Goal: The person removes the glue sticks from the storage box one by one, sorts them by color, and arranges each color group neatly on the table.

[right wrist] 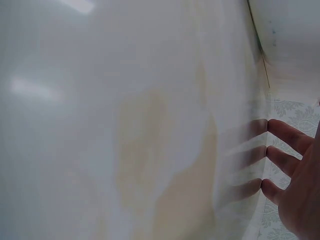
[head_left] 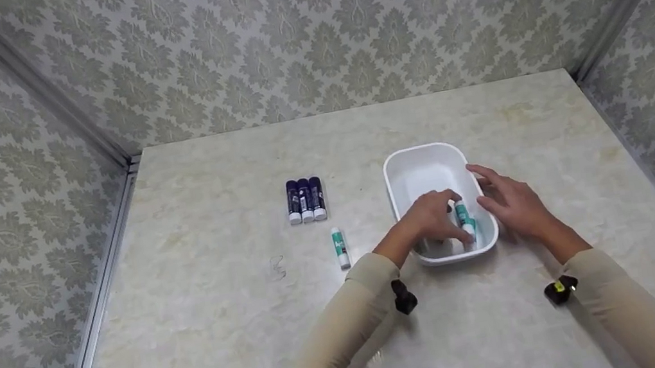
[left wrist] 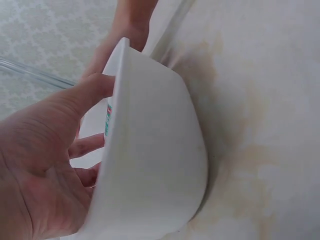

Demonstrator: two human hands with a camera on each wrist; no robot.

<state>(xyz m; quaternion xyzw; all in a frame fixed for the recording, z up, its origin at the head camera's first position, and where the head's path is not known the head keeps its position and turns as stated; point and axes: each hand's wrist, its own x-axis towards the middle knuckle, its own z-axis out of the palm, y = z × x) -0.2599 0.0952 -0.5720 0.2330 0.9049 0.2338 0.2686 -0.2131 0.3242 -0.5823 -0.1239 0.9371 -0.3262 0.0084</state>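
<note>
My left hand (head_left: 433, 220) reaches down into the near end of the white plastic tub (head_left: 412, 161), and its curled fingers close round a green-and-white glue stick (head_left: 465, 220) that lies inside against the near right wall. In the left wrist view the thumb (left wrist: 85, 92) hooks over the tub's rim, with a strip of the stick's green label just showing behind it. My right hand (head_left: 515, 201) rests against the tub's outer right wall, fingers straight and spread, gripping nothing; the right wrist view shows three fingertips (right wrist: 285, 135) pressed flat to the white plastic. The tub sits on the pale marble-look tabletop (head_left: 226, 329), right of centre. To its left, apart from it, a second green-and-white glue stick (head_left: 339, 248) lies alone on the tabletop. Just beyond that one, three purple glue sticks (head_left: 305, 200) lie side by side, touching, white caps toward me. Farther back, damask-patterned wall panels (head_left: 305, 31) close in the table.
</note>
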